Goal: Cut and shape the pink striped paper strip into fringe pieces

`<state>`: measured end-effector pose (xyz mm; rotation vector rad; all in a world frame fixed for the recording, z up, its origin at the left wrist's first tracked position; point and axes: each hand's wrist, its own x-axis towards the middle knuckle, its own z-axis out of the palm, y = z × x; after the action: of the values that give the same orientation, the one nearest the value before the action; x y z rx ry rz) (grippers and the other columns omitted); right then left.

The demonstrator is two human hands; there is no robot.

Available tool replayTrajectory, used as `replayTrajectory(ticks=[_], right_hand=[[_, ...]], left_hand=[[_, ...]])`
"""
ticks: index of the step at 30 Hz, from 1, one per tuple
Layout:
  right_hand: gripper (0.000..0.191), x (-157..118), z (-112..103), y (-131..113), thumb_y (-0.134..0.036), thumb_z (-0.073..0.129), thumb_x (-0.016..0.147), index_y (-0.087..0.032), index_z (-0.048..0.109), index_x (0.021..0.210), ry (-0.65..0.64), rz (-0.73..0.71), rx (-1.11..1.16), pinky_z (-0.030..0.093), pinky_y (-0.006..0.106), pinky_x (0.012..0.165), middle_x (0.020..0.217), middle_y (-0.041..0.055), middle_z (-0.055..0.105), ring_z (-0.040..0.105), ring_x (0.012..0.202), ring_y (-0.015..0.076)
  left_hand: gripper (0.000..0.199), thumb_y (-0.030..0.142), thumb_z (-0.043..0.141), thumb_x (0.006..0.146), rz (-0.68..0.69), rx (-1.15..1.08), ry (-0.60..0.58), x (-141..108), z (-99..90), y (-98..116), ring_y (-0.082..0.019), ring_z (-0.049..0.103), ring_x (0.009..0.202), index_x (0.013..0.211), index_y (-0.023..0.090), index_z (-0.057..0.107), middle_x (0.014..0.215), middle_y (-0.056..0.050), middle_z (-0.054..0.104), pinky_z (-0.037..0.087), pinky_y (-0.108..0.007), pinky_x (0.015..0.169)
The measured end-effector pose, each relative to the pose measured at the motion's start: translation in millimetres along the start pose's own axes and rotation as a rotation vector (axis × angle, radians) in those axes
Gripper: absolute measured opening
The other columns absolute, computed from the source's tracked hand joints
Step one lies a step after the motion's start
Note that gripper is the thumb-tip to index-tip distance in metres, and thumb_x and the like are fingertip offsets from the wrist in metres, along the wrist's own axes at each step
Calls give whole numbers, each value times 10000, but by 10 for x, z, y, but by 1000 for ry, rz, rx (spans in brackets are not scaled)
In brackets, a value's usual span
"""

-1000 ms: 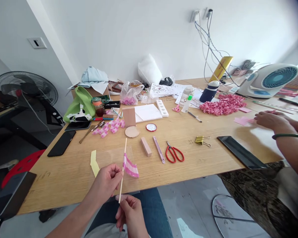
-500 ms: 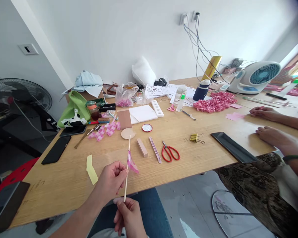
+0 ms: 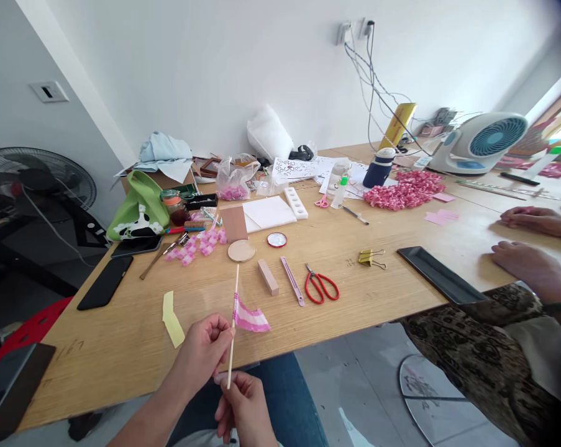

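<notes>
A thin wooden stick point(image 3: 237, 279) stands nearly upright between my hands, with a pink checked strip point(image 3: 252, 318) wrapped round its upper part and its loose end spread to the right. My left hand point(image 3: 211, 344) pinches the stick just below the strip. Lower down, my right hand point(image 3: 243, 400) is closed on the stick's bottom end, at the table's front edge. Past the stick's tip lies a round wooden disc point(image 3: 241, 250). A wooden block point(image 3: 268, 277), a pink cutter point(image 3: 292, 281) and red-handled scissors point(image 3: 322, 287) lie to the right.
A yellow paper strip point(image 3: 172, 319) and a black phone point(image 3: 105, 282) lie on the left. Gold binder clips point(image 3: 372, 258) and a black tray point(image 3: 438, 274) are on the right. Another person's hands point(image 3: 525, 261) rest at the far right.
The stick has moved slightly left and down with my left hand. The strip's loose end has swung out to the right and spread open. The other person's hands have shifted right.
</notes>
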<state>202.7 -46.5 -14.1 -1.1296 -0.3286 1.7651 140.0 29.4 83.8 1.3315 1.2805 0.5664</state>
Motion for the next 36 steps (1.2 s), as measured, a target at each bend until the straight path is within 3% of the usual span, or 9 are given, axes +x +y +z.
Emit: replayTrajectory(ticks=[13, 36], right_hand=[[617, 31, -9, 58, -697, 694, 537, -139, 584, 776, 1, -9, -20, 268, 182, 272, 399, -22, 550, 442, 262, 93], [534, 71, -117, 190, -624, 713, 640, -131, 606, 814, -14, -25, -4, 285, 163, 275, 419, -21, 587, 476, 279, 91]], left_hand=[[348, 530, 599, 678, -31, 71, 81, -51, -162, -305, -58, 317, 308, 651, 205, 478, 403, 88, 434, 236, -182, 341], [403, 585, 603, 667, -56, 50, 150, -53, -233, -578, -66, 325, 292, 630, 208, 464, 395, 85, 431, 230, -193, 343]])
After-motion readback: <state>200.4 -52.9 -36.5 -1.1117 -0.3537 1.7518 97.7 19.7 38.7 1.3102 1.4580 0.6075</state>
